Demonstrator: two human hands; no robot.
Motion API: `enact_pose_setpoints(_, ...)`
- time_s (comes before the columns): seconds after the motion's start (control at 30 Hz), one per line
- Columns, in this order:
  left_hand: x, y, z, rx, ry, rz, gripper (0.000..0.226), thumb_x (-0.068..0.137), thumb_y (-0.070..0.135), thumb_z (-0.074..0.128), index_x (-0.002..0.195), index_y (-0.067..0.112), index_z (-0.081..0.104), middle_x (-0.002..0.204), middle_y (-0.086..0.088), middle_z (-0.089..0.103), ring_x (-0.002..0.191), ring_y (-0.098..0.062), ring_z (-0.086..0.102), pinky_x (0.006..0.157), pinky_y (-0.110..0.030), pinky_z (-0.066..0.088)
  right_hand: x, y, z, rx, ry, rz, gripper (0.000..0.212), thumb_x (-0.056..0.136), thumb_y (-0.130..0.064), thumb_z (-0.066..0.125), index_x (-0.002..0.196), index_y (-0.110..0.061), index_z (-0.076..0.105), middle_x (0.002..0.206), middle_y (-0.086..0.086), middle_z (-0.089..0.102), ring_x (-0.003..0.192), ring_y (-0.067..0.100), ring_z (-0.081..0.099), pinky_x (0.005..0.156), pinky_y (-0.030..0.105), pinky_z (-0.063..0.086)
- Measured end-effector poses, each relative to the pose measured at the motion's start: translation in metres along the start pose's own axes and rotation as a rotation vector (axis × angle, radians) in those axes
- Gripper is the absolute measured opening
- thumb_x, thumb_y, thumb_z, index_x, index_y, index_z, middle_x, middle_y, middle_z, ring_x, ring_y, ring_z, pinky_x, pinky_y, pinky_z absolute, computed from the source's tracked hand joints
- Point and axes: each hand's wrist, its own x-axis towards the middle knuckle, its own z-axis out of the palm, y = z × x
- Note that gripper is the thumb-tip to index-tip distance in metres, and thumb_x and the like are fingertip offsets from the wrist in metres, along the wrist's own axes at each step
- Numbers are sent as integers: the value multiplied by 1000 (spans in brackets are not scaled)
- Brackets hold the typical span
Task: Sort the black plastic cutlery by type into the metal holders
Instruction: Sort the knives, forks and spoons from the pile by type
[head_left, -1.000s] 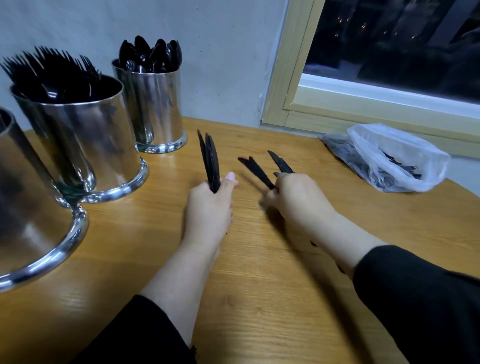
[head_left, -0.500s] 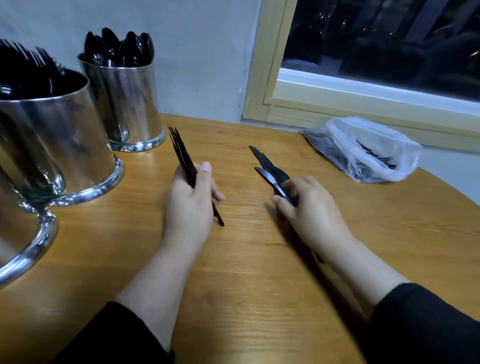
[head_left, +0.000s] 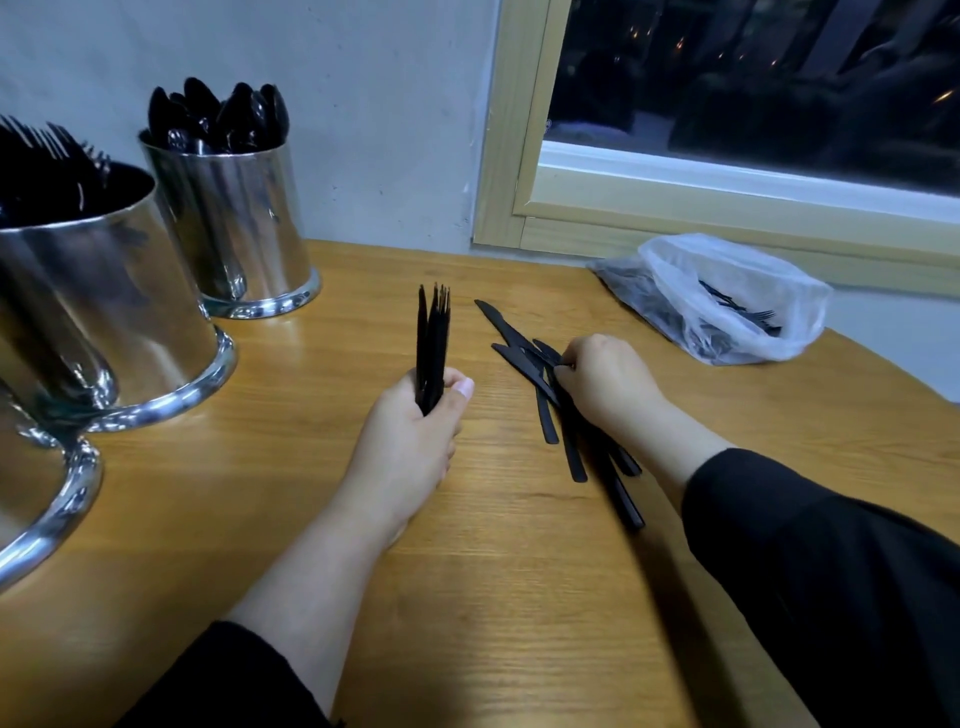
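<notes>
Cutlery sorting on a wooden table, seen from the head camera. A bundle of black forks was held upright in the left hand, fingers curled round the handles and the thumb pressed against them, tines pointing up above the fist. Just right of the forks, several black knives were fanned flat on the table, blades pointing away from the person and handles running back under the right hand. That hand was laid over the knives with its fingers curled down onto them; whether the knives were actually gripped or only pressed could not be told. Left of the forks, three metal holders were set along the table edge: a far holder filled with black spoons, bowls up; a nearer, wider holder filled with black forks, tines up; and a third holder, cut off by the frame, its contents not visible. Well right of the forks, beyond the knives, a clear plastic bag with more black cutlery was seen lying below a window frame.
</notes>
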Motion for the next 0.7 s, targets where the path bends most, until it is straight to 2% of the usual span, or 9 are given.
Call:
enact_pose_setpoints(0.13,1,0,0,-5,-6,-3,13,104,28,59,96,19,64,63,3,44,53,-17,38,49,-33,36,5,-3,-4,37,-35,75,20,93,-28,66,93,-8,67,83,7,65,78,26,63,71,40,58)
enact_pose_setpoints(0.2,1,0,0,-4,-17,4,13,105,29,59,96,20,64,63,4,44,53,-17,39,50,-34,37,4,-1,-9,113,-33,98,19,93,-26,66,97,-7,68,84,7,65,80,25,64,71,38,58)
enact_pose_setpoints(0.3,1,0,-1,-9,-16,3,13,105,29,58,96,20,64,61,6,44,52,-16,39,50,-33,37,-8,3,-20,272,55,93,17,94,-24,64,102,-10,69,86,5,66,80,20,65,68,33,57)
enact_pose_setpoints(0.37,1,0,-1,-4,-13,-4,13,104,29,59,96,21,64,60,7,45,52,-16,40,49,-33,38,-20,5,-26,316,35,59,13,95,-24,64,100,-13,69,83,2,67,77,16,65,66,30,56)
enact_pose_setpoints(0.5,1,1,0,11,-19,-5,14,104,31,59,97,21,64,60,8,46,51,-14,41,49,-33,39,-39,1,-23,165,-126,2,16,92,-29,68,103,-17,70,93,1,70,84,15,66,79,36,59)
enact_pose_setpoints(0.63,-1,3,0,1,-12,-1,13,105,30,58,99,20,64,59,9,45,51,-14,40,49,-32,39,-43,-9,-21,78,-156,-70,27,94,-37,66,116,-21,65,101,-1,65,93,17,62,83,33,55)
enact_pose_setpoints(0.7,-1,3,-1,-7,-4,-1,13,105,29,58,101,18,64,59,8,45,51,-15,40,49,-32,39,-40,-14,-21,86,-160,-76,27,95,-34,66,118,-19,68,103,0,68,94,17,63,84,35,57)
